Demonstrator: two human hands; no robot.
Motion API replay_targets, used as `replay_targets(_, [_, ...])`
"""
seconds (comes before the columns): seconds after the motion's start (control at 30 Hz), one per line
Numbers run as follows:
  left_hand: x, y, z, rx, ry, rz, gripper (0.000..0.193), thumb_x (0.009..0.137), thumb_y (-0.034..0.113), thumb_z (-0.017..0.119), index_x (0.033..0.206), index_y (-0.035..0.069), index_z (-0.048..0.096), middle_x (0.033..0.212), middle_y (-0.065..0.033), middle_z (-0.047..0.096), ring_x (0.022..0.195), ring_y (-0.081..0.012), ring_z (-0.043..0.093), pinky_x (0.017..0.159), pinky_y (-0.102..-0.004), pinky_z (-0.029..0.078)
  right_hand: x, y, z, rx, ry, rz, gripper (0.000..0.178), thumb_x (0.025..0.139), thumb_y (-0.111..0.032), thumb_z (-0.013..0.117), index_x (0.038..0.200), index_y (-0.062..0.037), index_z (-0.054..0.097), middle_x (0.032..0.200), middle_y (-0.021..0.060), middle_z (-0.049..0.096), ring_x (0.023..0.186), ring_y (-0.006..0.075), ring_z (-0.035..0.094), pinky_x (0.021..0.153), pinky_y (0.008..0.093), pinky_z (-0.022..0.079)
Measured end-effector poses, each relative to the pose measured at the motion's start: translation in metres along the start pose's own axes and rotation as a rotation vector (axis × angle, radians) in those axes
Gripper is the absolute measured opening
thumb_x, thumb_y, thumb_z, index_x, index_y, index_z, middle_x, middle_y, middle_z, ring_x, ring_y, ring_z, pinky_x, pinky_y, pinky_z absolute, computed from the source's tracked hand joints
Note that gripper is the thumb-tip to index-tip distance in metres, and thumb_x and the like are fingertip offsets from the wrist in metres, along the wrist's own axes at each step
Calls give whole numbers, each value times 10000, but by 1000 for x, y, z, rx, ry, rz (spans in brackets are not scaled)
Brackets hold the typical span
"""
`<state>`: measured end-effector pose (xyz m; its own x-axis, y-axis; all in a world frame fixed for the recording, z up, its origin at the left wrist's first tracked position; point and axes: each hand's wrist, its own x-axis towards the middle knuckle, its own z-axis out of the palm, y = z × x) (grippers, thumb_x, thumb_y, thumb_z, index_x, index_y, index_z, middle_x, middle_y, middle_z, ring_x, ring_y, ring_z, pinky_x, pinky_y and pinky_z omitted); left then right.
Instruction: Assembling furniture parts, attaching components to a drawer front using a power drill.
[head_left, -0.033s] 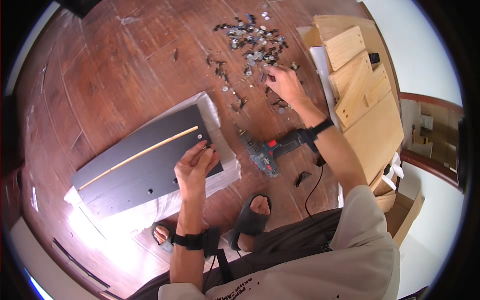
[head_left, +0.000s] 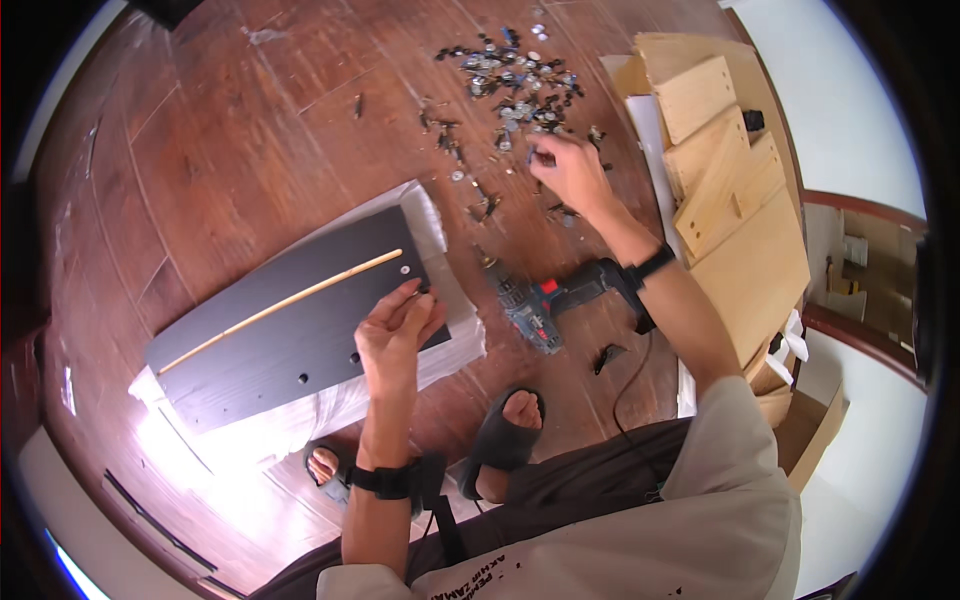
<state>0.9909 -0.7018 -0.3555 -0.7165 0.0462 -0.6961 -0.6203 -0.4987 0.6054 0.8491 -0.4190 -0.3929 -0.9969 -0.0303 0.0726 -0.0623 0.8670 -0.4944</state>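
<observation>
My left hand [head_left: 393, 330] is over the right end of a dark grey board [head_left: 290, 310], thumb and fingers pinched together. A tiny dark thing shows at its fingertips, too small to name. Beside those fingertips, a small round silver fitting [head_left: 405, 270] sits in the board. A thin wooden strip [head_left: 290, 310] lies along the board. My right hand [head_left: 572, 172] reaches to the near edge of a pile of loose screws and furniture fittings [head_left: 520, 85]. Its fingers are curled together at the tips; what they hold, if anything, is hidden. Close to my right forearm lies a cordless drill [head_left: 535, 310].
White foam wrapping [head_left: 440, 290] lies under the board. On the right are stacked light wooden panels [head_left: 745, 270] and an open cardboard box [head_left: 815, 410]. A small black part [head_left: 607, 357] rests near the drill. My sandalled feet [head_left: 512, 430] are below the board.
The whole view has shifted slightly. Both hands keep nearly the same places and poses, the left by the board and the right at the pile.
</observation>
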Motion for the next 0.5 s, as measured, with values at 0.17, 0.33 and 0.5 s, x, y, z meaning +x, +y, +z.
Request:
replay_targets(0.17, [-10,-1,9,7,36,-3,273,878,21,643,1112,-106,583,991,-157,670,861,-227,684,748,-294,583,-63,-97,-9,481,-311,-296,115,772,-68,706,885,-58,718,861,73,701,763,182,679,680,295,534])
replay_targets(0.33, [-20,0,9,-8,22,25,263,883,35,642,1104,-98,592,989,-156,678,863,-233,694,712,-285,588,-85,-137,-9,528,-272,-369,150,732,-26,731,877,-64,714,851,69,694,755,199,682,648,277,539])
replay_targets(0.5, [-30,3,1,-7,-25,17,272,880,30,639,1116,-98,593,989,-150,680,875,-223,693,733,-287,584,-91,-140,-13,485,-171,-404,168,725,-16,743,885,-61,713,855,63,695,759,192,688,630,278,545])
